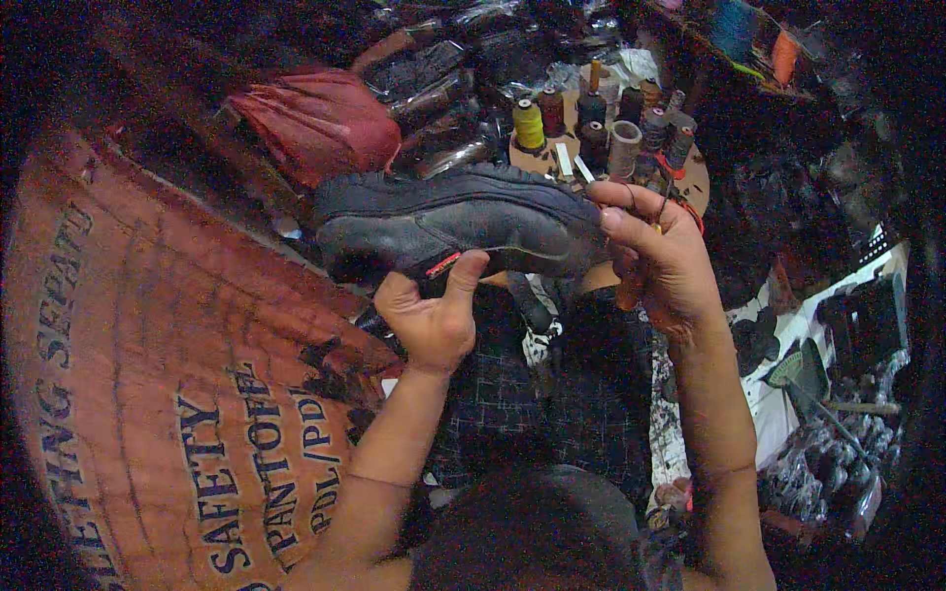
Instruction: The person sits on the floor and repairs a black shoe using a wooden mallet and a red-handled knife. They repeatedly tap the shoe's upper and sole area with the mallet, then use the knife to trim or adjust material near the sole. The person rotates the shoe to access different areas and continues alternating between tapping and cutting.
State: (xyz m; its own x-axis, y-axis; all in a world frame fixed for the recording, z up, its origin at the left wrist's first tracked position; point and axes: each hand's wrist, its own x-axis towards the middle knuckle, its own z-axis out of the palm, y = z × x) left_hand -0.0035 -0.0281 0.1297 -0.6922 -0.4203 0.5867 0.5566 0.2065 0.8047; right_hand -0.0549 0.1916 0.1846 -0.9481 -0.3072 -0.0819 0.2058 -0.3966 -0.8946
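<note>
My left hand [434, 320] is closed on the shoe [453, 227], thumb by its red tag [443, 264], holding it up beyond my lap [493, 394]. My right hand [670, 256] is at the toe; I can't tell whether it's gripping. Farther off stand spools [529, 126], a red bag [335, 123] to their left.

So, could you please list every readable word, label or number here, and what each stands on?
Orange sheet: several rows of large dark capitals, legible, wording not copied out here.
Dark shoe: small red label on its side, too small and blurred to read.
Thread spools: any markings too small to read.
</note>
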